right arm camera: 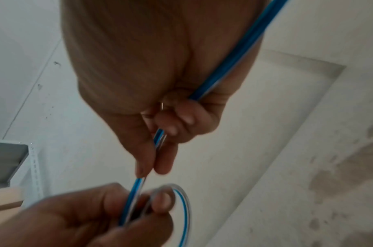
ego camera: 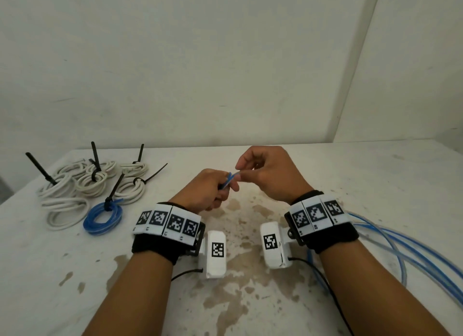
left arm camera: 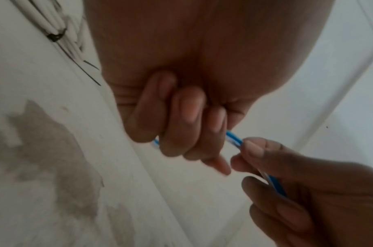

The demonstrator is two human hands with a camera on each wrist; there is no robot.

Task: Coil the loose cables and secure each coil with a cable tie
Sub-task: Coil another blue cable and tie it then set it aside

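Note:
A loose blue cable (ego camera: pixel 390 238) trails from the table's right side up through my right palm (right arm camera: pixel 230 58). My right hand (ego camera: pixel 265 171) pinches it between thumb and forefinger above the table's middle. My left hand (ego camera: pixel 213 193) grips the cable's end in curled fingers, with a small first loop (right arm camera: pixel 181 208) beside them. The short blue stretch (left arm camera: pixel 234 137) spans the gap between both hands. A finished blue coil (ego camera: pixel 102 218) with a black tie lies at the left.
Several white cable coils (ego camera: pixel 85 183) bound with black cable ties (ego camera: pixel 95 160) sit at the back left of the stained white table (ego camera: pixel 250 298). A wall rises just behind the table. A grey metal shelf (right arm camera: pixel 10 163) shows in the right wrist view.

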